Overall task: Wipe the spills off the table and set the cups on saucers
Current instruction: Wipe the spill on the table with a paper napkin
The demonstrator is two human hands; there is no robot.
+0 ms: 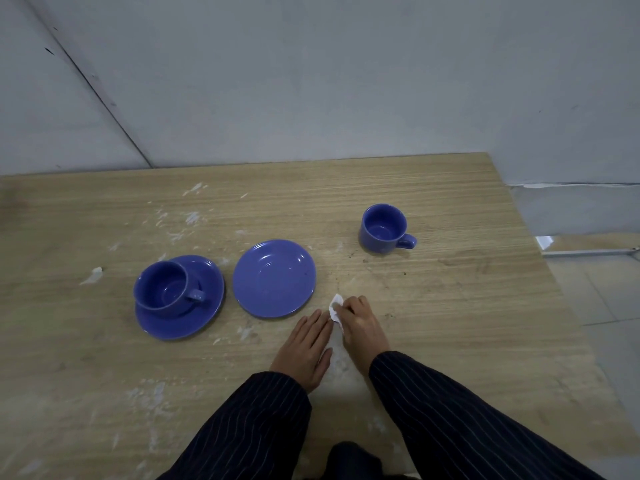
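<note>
My right hand (362, 322) presses a small white tissue (336, 308) onto the wooden table (450, 306), just right of an empty blue saucer (274, 278). My left hand (306, 348) lies flat on the table beside it, fingers together, holding nothing. At the left a blue cup (162, 289) stands on a second blue saucer (207, 320), off its centre. Another blue cup (384, 228) stands upright on the bare table at the back right, handle to the right. Small brown specks and a faint stain (360, 259) lie between that cup and my right hand.
White scuffs and flakes (192, 218) mark the table's left and near parts. A grey wall rises behind the table. The table's right edge (540, 258) drops to a tiled floor.
</note>
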